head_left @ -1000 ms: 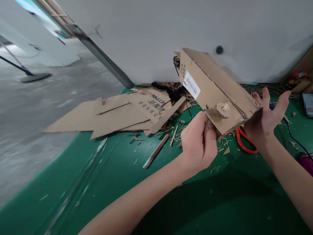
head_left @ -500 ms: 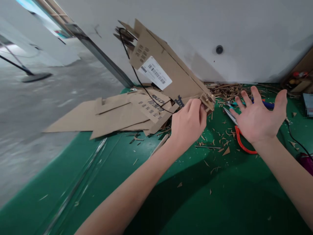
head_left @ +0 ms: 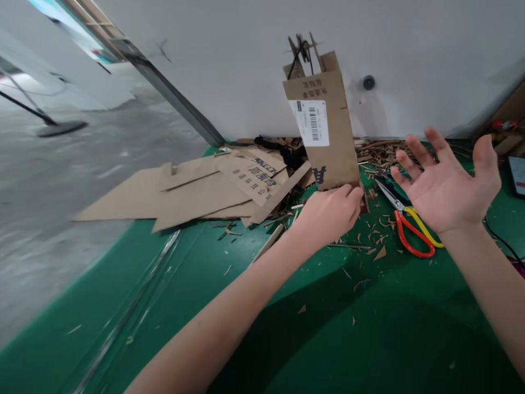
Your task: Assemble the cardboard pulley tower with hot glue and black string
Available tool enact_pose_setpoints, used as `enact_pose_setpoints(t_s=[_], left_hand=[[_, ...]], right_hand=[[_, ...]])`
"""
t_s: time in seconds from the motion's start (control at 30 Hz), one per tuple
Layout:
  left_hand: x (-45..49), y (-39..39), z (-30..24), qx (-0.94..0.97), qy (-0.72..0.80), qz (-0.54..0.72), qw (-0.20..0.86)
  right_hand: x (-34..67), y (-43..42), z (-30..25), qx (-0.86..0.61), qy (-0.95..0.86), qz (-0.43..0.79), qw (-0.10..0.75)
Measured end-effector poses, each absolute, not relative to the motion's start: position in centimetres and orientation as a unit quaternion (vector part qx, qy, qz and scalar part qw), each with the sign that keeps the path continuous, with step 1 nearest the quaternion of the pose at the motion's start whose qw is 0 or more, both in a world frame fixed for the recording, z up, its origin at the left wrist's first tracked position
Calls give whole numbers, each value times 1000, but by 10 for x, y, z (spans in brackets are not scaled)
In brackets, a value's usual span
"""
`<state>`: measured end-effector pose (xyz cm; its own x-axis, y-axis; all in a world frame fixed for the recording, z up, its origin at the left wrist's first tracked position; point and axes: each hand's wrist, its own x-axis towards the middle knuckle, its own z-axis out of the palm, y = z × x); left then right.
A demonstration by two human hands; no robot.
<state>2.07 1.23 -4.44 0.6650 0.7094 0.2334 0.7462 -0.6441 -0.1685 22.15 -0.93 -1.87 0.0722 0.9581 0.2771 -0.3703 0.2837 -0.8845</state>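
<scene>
Pinches the upright cardboard piece (head_left: 324, 126), likely light and stiff, by its bottom edge in the left grip (head_left: 332, 210), with right grip (head_left: 447, 191) spread empty.

Views: we work from 1 camera, worn on the head.
Direction: forward and down, toward the white wall (head_left: 410, 44) behind the green table (head_left: 369, 328).
Nearness: close; our left hand (head_left: 330, 213) and right hand (head_left: 449, 191) lie at arm's reach.
Centre: the cardboard piece (head_left: 334, 156) held by our left hand.
Edge: grey floor (head_left: 61, 191) fills the left.
</scene>
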Motion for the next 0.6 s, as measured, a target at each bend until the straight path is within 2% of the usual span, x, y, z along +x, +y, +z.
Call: enact_pose_setpoints(t_s=[0.27,0.47,0.53,0.6], left_hand=[[28,10,-67,-938,-337,2,85],[25,22,-81,-930,-363,22,51],[26,24,-84,-929,-366,31,52],[26,25,-86,-931,-360,29,60]], right_hand=[[219,-20,-8,-313,-535,491,612],[220,-38,8,-299,-615,492,540],[228,-45,16,-306,-651,457,523],[237,-50,25,-340,-704,372,500]])
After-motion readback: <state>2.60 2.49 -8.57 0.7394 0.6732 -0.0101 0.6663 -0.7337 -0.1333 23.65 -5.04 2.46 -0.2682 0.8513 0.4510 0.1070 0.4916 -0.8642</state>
